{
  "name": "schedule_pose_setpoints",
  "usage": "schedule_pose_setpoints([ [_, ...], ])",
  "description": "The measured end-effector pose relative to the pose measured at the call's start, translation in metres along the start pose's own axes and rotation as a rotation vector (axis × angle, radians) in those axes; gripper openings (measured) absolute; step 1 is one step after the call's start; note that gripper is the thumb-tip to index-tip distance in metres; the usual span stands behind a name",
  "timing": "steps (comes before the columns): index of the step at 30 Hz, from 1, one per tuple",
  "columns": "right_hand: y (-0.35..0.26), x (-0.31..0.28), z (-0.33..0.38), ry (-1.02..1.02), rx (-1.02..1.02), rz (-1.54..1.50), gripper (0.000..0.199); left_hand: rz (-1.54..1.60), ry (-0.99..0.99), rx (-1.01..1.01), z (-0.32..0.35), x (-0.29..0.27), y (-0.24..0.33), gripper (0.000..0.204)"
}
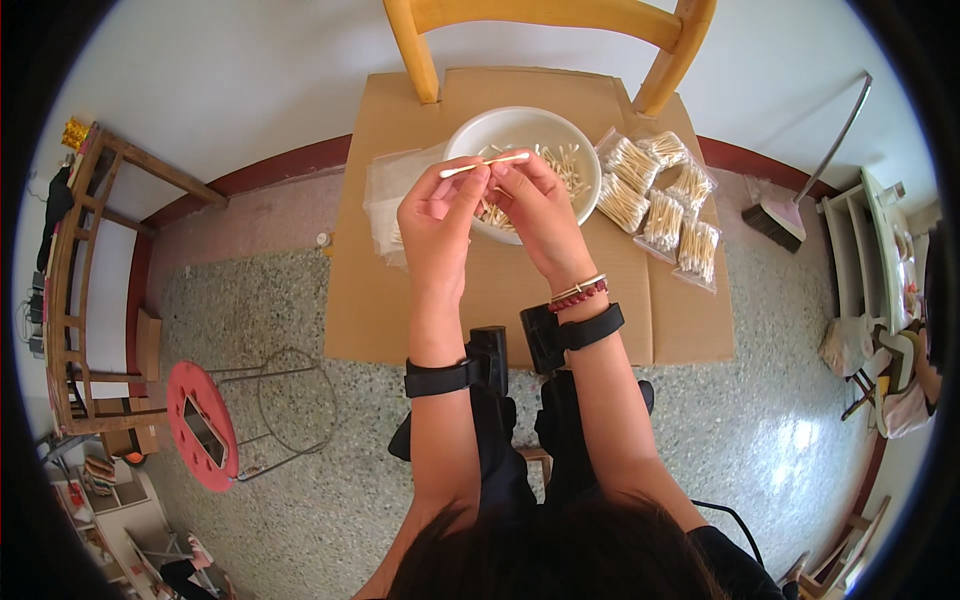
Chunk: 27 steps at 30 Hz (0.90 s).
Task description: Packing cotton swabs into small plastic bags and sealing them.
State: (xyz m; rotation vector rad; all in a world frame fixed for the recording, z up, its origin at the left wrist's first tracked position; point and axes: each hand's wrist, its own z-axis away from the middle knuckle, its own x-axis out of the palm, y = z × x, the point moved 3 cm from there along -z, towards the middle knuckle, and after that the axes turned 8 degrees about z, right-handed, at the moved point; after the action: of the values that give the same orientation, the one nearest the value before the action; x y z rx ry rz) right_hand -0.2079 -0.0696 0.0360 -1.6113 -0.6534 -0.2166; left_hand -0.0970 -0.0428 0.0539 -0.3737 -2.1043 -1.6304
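Both my hands meet over the near rim of a white bowl (523, 112). A cotton swab (512, 157) lies crosswise at their fingertips; whether it is one swab or two end to end, I cannot tell. My left hand (437, 215) pinches its left part, my right hand (543, 218) its right part. Many loose cotton swabs (566, 172) lie in the bowl, partly hidden by my hands. Right of the bowl are several clear bags packed with cotton swabs (664, 218). Flat clear plastic bags (384, 196) lie to the left, partly behind my left hand.
Everything rests on a cardboard sheet (385, 320). A yellow wooden chair (545, 12) stands at its far edge. On the left is a red stool (185, 385) with a phone (205, 435) on it, beside a wooden frame (75, 300). A broom (778, 225) leans at the right.
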Motion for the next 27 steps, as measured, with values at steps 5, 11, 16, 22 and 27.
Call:
schedule_pose_setpoints([
  [5,-0.003,0.003,0.0,0.045,-0.05,0.043,0.007,-0.052,0.011,0.003,0.0,0.002,0.005,0.017],
  [11,-0.014,0.0,0.003,0.206,-0.323,0.49,0.007,-0.85,0.017,0.504,0.002,0.006,0.017,0.023],
  [16,-0.015,0.008,0.006,0.182,-0.494,0.862,0.007,-0.869,-0.069,0.543,0.003,0.004,0.011,0.025],
  [22,-0.011,0.014,0.004,0.132,-0.453,0.743,0.014,-0.376,-0.002,0.399,-0.001,-0.006,0.002,0.017],
  [27,-0.003,0.014,0.002,0.141,-0.275,0.314,0.017,0.024,0.059,0.065,-0.001,-0.003,0.0,0.015],
])
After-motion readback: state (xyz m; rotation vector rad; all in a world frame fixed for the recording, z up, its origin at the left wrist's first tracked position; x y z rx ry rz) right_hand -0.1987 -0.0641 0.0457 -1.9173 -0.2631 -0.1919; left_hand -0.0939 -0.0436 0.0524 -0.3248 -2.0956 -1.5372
